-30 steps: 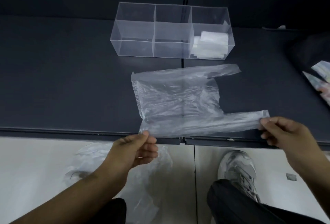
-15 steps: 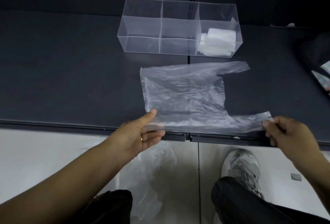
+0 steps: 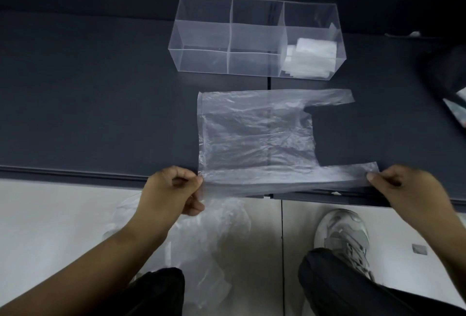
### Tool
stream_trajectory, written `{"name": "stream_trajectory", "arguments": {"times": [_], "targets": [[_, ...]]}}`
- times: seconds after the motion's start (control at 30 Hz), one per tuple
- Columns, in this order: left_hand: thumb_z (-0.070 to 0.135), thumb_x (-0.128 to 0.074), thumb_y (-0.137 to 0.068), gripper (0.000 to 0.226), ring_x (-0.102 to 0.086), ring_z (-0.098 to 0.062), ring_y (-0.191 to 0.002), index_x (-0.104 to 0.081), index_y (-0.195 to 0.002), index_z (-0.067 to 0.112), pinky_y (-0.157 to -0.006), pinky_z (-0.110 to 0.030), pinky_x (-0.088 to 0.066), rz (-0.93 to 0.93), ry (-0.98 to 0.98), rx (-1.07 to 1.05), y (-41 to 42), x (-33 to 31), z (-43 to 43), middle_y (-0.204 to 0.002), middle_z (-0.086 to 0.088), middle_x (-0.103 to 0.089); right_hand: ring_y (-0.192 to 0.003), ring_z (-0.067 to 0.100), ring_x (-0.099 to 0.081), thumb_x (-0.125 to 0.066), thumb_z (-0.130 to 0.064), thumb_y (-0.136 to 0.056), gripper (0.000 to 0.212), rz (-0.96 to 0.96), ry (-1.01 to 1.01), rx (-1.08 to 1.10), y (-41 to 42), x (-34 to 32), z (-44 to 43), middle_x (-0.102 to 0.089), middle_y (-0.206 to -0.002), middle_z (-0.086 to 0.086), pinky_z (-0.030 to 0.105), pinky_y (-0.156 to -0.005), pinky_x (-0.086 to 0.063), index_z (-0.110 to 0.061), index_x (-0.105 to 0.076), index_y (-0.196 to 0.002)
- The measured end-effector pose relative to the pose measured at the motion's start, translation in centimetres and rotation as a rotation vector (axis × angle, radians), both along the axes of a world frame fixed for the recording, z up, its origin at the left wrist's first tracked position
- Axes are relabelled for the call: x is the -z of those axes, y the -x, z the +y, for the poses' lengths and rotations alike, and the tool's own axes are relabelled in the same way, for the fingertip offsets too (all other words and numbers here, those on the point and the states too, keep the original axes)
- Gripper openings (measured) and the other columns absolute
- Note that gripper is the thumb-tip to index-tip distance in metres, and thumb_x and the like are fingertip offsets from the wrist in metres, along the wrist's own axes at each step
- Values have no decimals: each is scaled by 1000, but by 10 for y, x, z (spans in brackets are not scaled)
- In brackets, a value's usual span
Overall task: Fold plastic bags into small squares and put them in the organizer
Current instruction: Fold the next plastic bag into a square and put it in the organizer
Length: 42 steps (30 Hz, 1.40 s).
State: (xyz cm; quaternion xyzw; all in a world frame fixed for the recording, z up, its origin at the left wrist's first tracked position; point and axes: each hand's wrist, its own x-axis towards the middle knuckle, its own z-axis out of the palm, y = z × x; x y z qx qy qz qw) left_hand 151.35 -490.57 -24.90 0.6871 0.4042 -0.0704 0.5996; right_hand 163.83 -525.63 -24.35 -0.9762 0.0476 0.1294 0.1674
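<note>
Plastic bag (image 3: 257, 136) is what you hold along its near edge, at the front lip of the dark table (image 3: 100, 114). Your left hand (image 3: 174, 189) pinches the near-left corner between thumb and curled fingers. Your right hand (image 3: 403, 189) pinches the tip of the near handle strip (image 3: 353, 174), so that edge is drawn taut between them. Expect very light, limp, slick film: it will likely slide on the table, cling to itself and spring out of a crease. Take it by corners and edges, as you do now, and press each fold flat. It won't shatter, but a hard pull could stretch the thin handles. It looks clear and wrinkled, a vest-style bag lying flat with its bottom seam to your left and the far handle (image 3: 327, 97) pointing right. Just beyond it stands the clear organizer (image 3: 201, 38), divided into compartments, and folded white squares (image 3: 312, 56) sit in the rightmost one.
</note>
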Motion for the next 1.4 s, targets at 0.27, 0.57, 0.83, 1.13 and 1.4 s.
{"name": "stream_trajectory", "arguments": {"times": [0.27, 0.57, 0.83, 1.13, 1.4], "targets": [[12, -51, -96, 20, -55, -18, -100, -60, -115, 12, -89, -23, -42, -402, -899, 432, -35, -7, -8, -109, -4, -60, -129, 32, -41, -58, -12, -91, 40, -349, -188, -394, -4, -23, 102, -45, -138, 17, 34, -111, -27, -6, -54, -130], [61, 0, -89, 79, 10, -13, -147, 2, -153, 15, -118, -35, 11, -116, -1122, 884, -97, 40, 19, -161, -1, 5, -148, 18, 9, -13, -62, -94, 70, -183, 82, -698, -44, 39, 177, 2, -162, -1, 42, -117, 12, -27, -4, -153], [68, 0, -85, 83, 17, -16, -146, 7, -152, 20, -118, -44, 10, -28, -1186, 961, -97, 36, 27, -160, -2, 14, -148, 25, -3, -24, -56, -97, 69, -181, 222, -149, -89, 44, 51, -7, -161, 8, 52, -118, -1, -17, -13, -154], [65, -33, -93, 80, -20, -24, -145, -30, -148, 6, -117, -44, -16, -490, -1298, 1280, -2, 37, 13, -155, -12, -26, -149, 21, -6, -23, -45, -99, 63, -247, -173, -801, 37, 16, 147, -14, -160, 9, 39, -121, -5, -10, -22, -151], [42, -35, -97, 65, -18, -23, -146, -24, -150, 7, -118, -42, -15, -440, -1395, 1222, 11, 57, 14, -158, -10, -21, -146, 16, 16, 4, -59, -93, 71, -186, 212, -688, 13, 44, 111, 13, -160, 0, 39, -119, 9, -20, 9, -152]]}}
